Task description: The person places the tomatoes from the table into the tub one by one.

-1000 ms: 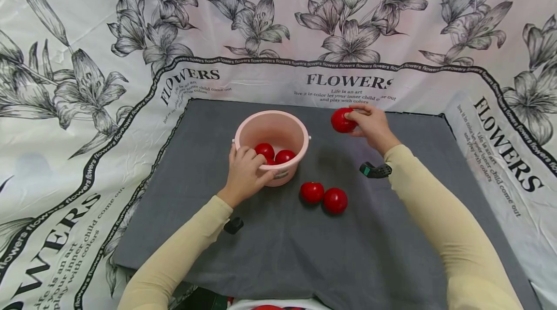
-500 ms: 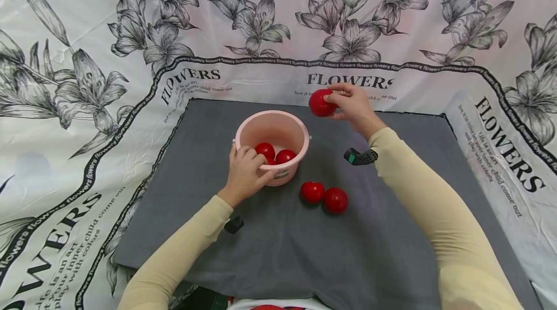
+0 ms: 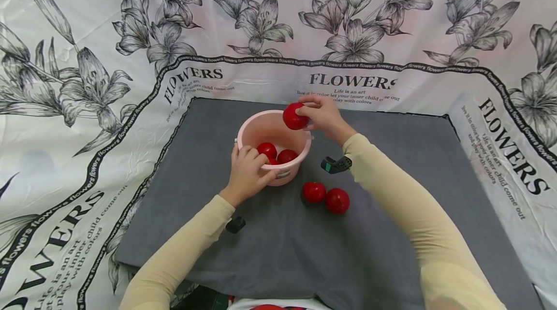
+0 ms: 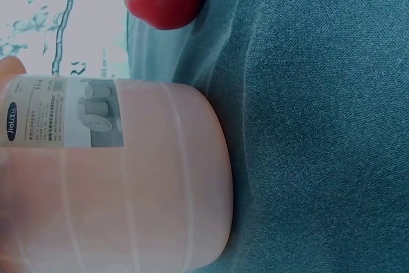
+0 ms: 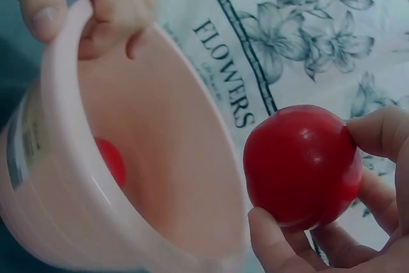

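A pink bucket (image 3: pixel 285 128) stands on the grey cloth with several red tomatoes (image 3: pixel 267 150) inside it. My left hand (image 3: pixel 248 172) grips its near left rim, fingers over the edge and thumb outside, as the right wrist view also shows. My right hand (image 3: pixel 324 117) pinches another glossy tomato (image 5: pixel 303 167) between thumb and fingers, at the right side of the bucket's opening. In the left wrist view the bucket's wall (image 4: pixel 160 183) carries a paper label (image 4: pixel 64 112). Part of the tomatoes inside is hidden behind the left fingers.
Two more tomatoes (image 3: pixel 314 192) (image 3: pixel 337 200) lie side by side on the grey cloth (image 3: pixel 391 252), just right of and nearer than the bucket. A white flower-printed sheet (image 3: pixel 270 24) rises behind the table and along its sides.
My right hand has carried its tomato leftward, first up and then lower, from right of the bucket to its opening. The left hand and bucket have stayed put.
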Motion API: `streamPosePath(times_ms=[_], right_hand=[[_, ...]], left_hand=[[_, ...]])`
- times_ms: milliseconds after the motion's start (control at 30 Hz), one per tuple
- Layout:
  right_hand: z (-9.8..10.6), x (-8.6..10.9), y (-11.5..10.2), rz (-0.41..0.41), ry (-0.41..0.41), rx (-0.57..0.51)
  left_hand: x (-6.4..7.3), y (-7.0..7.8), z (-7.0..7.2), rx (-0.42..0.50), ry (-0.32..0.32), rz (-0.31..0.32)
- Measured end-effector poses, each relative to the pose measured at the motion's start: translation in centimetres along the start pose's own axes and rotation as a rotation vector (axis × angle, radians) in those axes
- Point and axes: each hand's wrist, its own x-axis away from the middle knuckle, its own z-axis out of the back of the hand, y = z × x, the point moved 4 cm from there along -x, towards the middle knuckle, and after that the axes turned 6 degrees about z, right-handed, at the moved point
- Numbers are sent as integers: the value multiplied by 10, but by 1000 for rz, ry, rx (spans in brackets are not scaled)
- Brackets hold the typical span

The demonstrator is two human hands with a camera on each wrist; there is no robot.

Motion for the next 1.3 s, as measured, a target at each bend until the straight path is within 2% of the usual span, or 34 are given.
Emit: streamPosePath(times_ms=[300,567,800,1100,1300], right_hand=[[-31,-3,11,-49,-29,73],[-50,-1,19,-64,-40,152],[-57,-3,27,-83,-30,166],[-62,-4,29,-81,-13,263],[-64,-5,33,-96,-1,243]], left_hand=[[-1,1,1,-10,-8,-3],[-1,1,1,-12,-17,2],[-2,1,1,-16,-17,2],[-2,2,0,-24,-9,-4],[-1,2,-1,-22,-14,1]])
